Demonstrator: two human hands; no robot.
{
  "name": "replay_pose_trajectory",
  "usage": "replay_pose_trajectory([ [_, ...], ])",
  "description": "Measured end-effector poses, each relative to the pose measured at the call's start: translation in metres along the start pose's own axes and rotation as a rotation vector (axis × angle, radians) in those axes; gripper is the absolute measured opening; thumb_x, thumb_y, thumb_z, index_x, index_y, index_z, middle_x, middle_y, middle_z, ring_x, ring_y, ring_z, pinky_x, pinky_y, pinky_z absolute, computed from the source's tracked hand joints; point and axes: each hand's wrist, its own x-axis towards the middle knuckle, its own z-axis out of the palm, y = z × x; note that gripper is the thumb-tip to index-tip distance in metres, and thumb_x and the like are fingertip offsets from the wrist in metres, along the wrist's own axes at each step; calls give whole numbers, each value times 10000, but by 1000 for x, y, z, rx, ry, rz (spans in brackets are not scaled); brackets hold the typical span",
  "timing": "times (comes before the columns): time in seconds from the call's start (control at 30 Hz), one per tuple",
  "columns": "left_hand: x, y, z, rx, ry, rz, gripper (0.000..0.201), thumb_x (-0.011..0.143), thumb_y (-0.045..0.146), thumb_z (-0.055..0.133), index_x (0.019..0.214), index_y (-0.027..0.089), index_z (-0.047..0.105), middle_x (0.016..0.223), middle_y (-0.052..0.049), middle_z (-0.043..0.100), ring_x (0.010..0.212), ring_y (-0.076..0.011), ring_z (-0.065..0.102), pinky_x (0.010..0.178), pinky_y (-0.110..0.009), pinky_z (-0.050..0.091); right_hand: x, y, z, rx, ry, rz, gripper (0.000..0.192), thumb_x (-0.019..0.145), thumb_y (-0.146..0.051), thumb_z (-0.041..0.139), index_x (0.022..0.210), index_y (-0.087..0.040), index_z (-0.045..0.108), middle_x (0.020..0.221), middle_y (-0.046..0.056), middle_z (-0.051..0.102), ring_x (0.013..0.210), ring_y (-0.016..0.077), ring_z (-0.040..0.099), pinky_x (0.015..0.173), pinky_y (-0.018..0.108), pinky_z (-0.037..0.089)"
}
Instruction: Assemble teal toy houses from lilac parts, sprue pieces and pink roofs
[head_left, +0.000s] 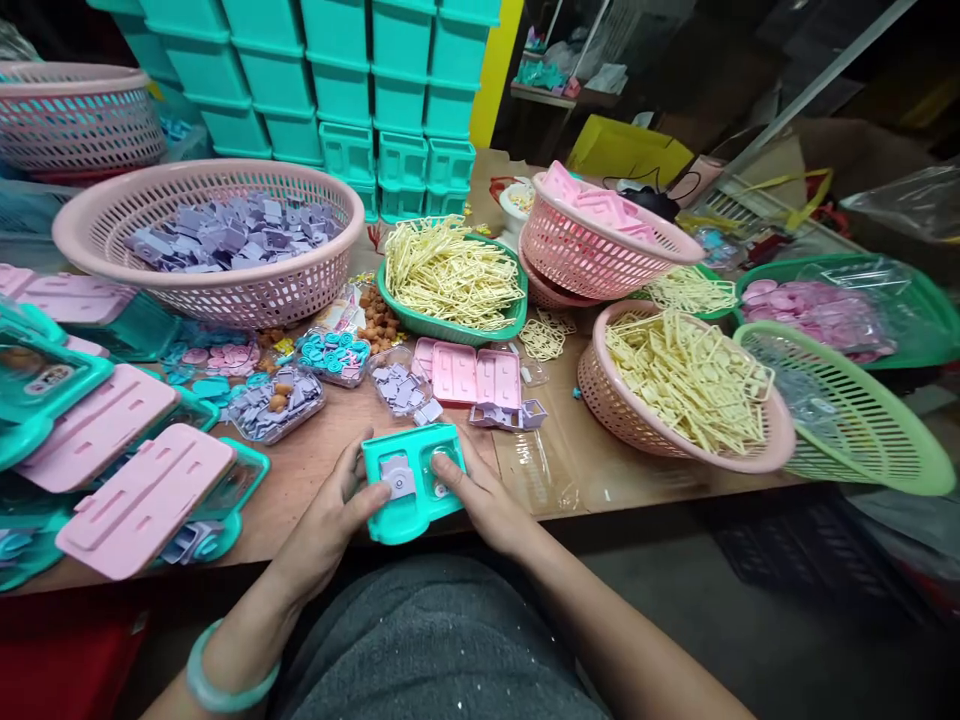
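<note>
Head view: both hands on a teal tray at the counter edge

Low centre of the frame, the teal tray (414, 482) sits on the counter (600, 465), held from both sides. The left hand (334, 520) has its grip closed on the tray's left edge, thumb on a lilac piece (397, 478). The right hand (480, 500) clamps the right side, thumb pressing inside. Judging by this, seating parts well means keeping the tray flat and pressing straight down. Just above lie a pink insert (469, 375) and lilac bits (401, 388); further right, a basket (686, 385) of cream frames.

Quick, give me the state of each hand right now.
Left hand: closed on the left edge of the teal tray, thumb on top.
Right hand: grips the tray's right edge, fingertip pressing into it.
</note>
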Motion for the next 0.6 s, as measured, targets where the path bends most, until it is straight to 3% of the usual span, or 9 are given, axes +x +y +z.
replay_pose_trajectory([
  [0.1,-4,-1,5,79,17,29,918,773,480,810,1546,245,376,1498,-129,580,1392,-370,521,1084,-437,496,-9,-3,-2,113,-16,56,764,1001,-645,462,1635,-312,195,1704,51,257,1583,259,210,1298,537,152],
  [0.2,-7,-4,12,199,-5,180,884,747,508,820,1493,224,439,1470,-141,592,1385,-392,515,1130,-461,452,-16,-1,-5,160,-1,-20,795,988,-633,504,1639,-313,179,1711,38,238,1587,253,195,1305,504,143],
  [0.3,-9,-10,17,266,28,265,948,730,527,832,1520,231,399,1510,-141,549,1420,-392,476,1172,-463,404,-20,9,-6,176,24,-94,820,977,-648,511,1641,-307,171,1712,49,228,1577,268,224,1297,493,180],
  [0.4,-5,-14,16,229,18,193,1005,720,546,838,1550,240,361,1553,-143,510,1450,-393,443,1151,-448,431,-22,19,-5,125,51,-111,871,953,-681,522,1641,-278,170,1700,83,249,1569,290,240,1289,499,194],
  [0.6,5,-4,10,54,-22,41,807,781,529,804,1467,250,483,1446,-127,626,1332,-363,580,1042,-411,517,-25,22,-5,56,108,-88,921,906,-665,605,1627,-259,200,1669,123,307,1559,327,259,1272,527,225],
])
